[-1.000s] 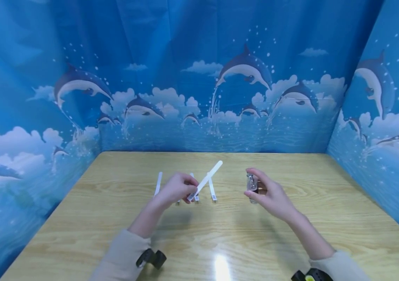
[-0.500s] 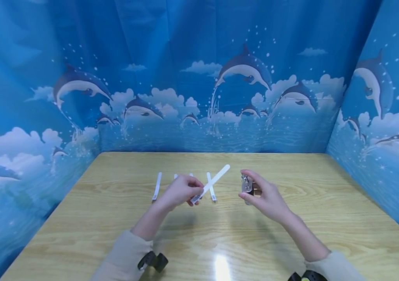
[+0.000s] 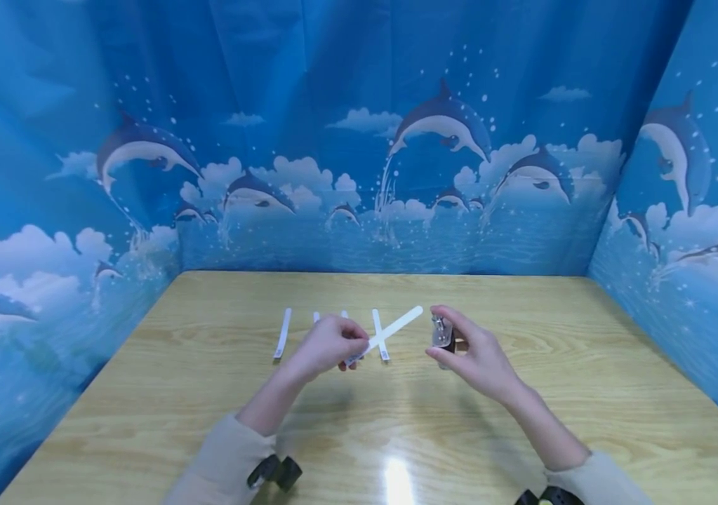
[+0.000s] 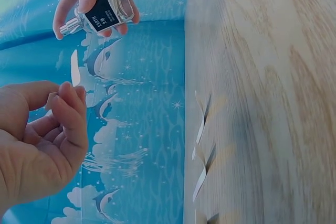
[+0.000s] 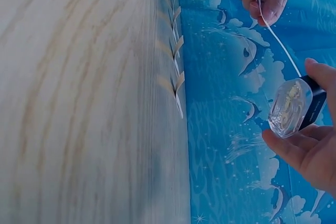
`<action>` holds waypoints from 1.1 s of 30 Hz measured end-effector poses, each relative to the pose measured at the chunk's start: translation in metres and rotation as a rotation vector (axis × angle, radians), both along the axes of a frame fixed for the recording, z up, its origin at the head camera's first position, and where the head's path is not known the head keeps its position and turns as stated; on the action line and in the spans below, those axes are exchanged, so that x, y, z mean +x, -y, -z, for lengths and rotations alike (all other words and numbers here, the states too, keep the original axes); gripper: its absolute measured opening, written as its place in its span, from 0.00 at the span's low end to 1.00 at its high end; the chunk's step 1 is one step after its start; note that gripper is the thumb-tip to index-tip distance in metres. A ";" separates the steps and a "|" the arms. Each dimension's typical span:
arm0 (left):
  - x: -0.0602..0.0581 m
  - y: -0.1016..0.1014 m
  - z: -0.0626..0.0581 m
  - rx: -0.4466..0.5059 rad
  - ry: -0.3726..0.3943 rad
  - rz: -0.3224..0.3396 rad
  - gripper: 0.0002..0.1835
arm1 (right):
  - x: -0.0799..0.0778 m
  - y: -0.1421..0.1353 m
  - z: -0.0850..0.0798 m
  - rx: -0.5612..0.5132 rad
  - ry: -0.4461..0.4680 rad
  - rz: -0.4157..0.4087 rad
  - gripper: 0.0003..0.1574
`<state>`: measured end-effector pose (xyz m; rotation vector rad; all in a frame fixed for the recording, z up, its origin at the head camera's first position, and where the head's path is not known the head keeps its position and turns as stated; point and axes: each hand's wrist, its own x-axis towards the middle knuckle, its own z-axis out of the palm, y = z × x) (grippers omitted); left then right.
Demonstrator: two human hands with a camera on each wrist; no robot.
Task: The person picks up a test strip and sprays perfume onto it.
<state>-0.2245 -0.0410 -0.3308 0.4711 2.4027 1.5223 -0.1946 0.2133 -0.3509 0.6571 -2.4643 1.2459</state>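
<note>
My left hand (image 3: 330,344) pinches a white paper test strip (image 3: 399,322) near its printed end, and the strip slants up to the right. Its rounded free tip stands a short gap left of a clear glass perfume bottle (image 3: 442,335). That bottle is gripped upright by my right hand (image 3: 485,358), with the index fingertip at the silvery spray top (image 4: 72,25). A black label reading EARTH (image 4: 103,15) shows in the left wrist view. In the right wrist view the held strip looks thin and edge-on, above the bottle's thick glass base.
Several similar strips lie in a row on the wood table (image 3: 207,414), including a left one (image 3: 283,333) and a right one (image 3: 380,335) behind the held strip. They look bent in the wrist views. A blue dolphin curtain (image 3: 308,140) hangs behind the table.
The left hand and its strip have shifted right, and the strip's free end has dipped lower. The right hand has brought the bottle slightly left, narrowing the gap.
</note>
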 end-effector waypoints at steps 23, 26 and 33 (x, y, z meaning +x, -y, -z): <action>-0.001 -0.002 -0.005 -0.022 -0.049 -0.039 0.06 | 0.001 0.008 -0.001 0.099 -0.119 0.057 0.38; -0.001 -0.002 -0.005 -0.026 -0.046 -0.038 0.06 | 0.001 0.009 -0.001 0.115 -0.124 0.069 0.38; 0.000 -0.002 -0.004 -0.023 -0.042 -0.028 0.05 | 0.002 0.011 0.000 0.146 -0.130 0.094 0.37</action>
